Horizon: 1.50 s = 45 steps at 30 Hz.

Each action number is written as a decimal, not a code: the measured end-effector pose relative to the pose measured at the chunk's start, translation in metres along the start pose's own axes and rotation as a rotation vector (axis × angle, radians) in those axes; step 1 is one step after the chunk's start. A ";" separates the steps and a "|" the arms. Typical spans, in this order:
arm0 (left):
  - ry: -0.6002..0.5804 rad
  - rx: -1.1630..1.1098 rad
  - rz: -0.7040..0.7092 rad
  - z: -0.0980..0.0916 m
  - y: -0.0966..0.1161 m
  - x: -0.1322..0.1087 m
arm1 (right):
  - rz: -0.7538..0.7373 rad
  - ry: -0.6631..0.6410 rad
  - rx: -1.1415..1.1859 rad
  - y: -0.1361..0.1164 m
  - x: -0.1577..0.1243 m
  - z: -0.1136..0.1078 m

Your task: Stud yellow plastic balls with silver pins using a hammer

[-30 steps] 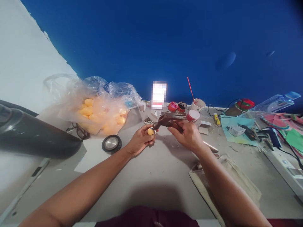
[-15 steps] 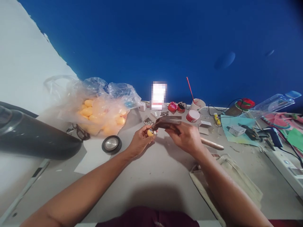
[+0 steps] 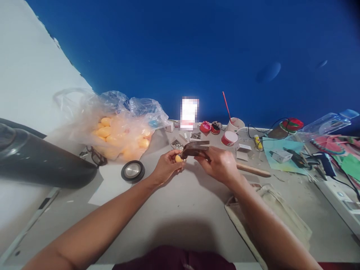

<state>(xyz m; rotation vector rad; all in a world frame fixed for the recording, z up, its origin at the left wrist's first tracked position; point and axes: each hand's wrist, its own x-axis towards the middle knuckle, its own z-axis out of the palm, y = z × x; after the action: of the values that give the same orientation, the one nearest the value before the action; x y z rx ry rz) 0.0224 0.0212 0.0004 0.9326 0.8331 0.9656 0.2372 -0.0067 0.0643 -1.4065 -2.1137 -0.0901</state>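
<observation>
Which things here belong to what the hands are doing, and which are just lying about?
In the job:
hammer, in right hand
small yellow ball, in left hand
probably shiny bits, bagged yellow balls

Seemingly just lying about:
eyeglasses
clear bottle
beige cloth
black-rimmed disc

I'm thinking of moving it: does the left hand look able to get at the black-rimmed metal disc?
Probably, once freed: the black-rimmed metal disc lies uncovered near the left forearm, but the left hand is holding a yellow ball at the hammer head.

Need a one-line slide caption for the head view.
Left hand holds a yellow ball; right hand grips a hammer, its head at the ball, over a gray table.
</observation>
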 end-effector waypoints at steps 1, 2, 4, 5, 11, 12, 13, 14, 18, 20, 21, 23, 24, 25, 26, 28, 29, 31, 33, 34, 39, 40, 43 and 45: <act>0.000 0.006 -0.003 -0.001 0.000 0.000 | 0.012 -0.004 -0.009 0.000 0.000 0.000; 0.004 0.015 -0.006 -0.001 -0.001 0.000 | 0.029 0.010 -0.008 0.000 0.000 -0.001; 0.014 0.042 0.001 -0.002 -0.003 0.000 | 0.074 0.044 0.016 -0.001 0.000 -0.003; 0.018 0.061 0.011 -0.002 -0.004 0.000 | 0.094 0.036 0.026 -0.002 0.001 -0.004; 0.023 0.160 0.069 0.000 -0.006 -0.002 | 0.124 -0.102 0.032 -0.002 0.003 -0.008; 0.021 0.173 0.066 0.000 -0.006 -0.002 | 0.134 -0.069 0.045 -0.002 0.003 -0.008; 0.018 0.181 0.063 0.000 -0.005 -0.002 | 0.142 -0.044 0.061 -0.001 0.003 -0.008; 0.015 0.182 0.057 0.000 -0.004 -0.002 | 0.142 -0.038 0.073 0.000 0.003 -0.008; 0.008 0.133 0.016 -0.001 -0.002 -0.002 | 0.105 -0.122 0.063 0.000 0.003 -0.008; -0.001 0.117 0.002 -0.001 -0.002 -0.002 | 0.111 -0.093 0.050 -0.001 0.003 -0.008; -0.004 0.117 0.001 -0.001 -0.002 -0.002 | 0.121 -0.059 0.049 -0.002 0.003 -0.008; -0.004 0.126 0.005 -0.001 -0.002 -0.002 | 0.129 -0.018 0.059 -0.002 0.002 -0.008; -0.001 0.132 0.007 0.000 -0.002 -0.003 | 0.124 -0.025 0.060 -0.002 0.002 -0.007; 0.002 0.136 0.013 0.000 -0.002 -0.003 | 0.117 -0.050 0.061 -0.002 0.002 -0.006; 0.003 0.140 0.018 0.001 -0.002 -0.003 | 0.110 -0.082 0.062 -0.001 0.003 -0.006; 0.001 0.146 0.016 0.002 -0.001 -0.004 | 0.114 -0.094 0.058 0.002 0.003 -0.006; 0.000 0.146 0.009 0.002 0.000 -0.004 | 0.126 -0.065 0.055 0.003 0.003 -0.006; -0.002 0.134 -0.003 0.002 0.000 -0.004 | 0.146 0.001 0.068 0.005 0.003 -0.006; -0.002 0.115 -0.010 0.001 -0.001 -0.003 | 0.140 -0.012 0.088 0.006 0.003 -0.006; -0.001 0.110 -0.007 0.001 -0.001 -0.003 | 0.129 -0.051 0.093 0.006 0.003 -0.006; -0.039 0.089 0.000 -0.001 -0.003 -0.003 | 0.136 -0.104 0.076 0.007 0.003 -0.008; -0.046 0.071 0.006 -0.002 -0.003 -0.003 | 0.162 -0.068 0.068 0.009 0.004 -0.008; -0.049 0.015 0.033 -0.004 -0.002 -0.002 | 0.298 -0.010 -0.030 0.019 0.007 -0.006; -0.036 -0.031 0.028 -0.006 -0.001 -0.001 | 0.417 -0.030 -0.116 0.027 0.009 -0.002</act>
<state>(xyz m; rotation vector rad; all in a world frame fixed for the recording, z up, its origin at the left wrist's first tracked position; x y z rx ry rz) 0.0173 0.0211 -0.0025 0.9347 0.7744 0.9810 0.2591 0.0120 0.0639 -1.8981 -1.8185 -0.0264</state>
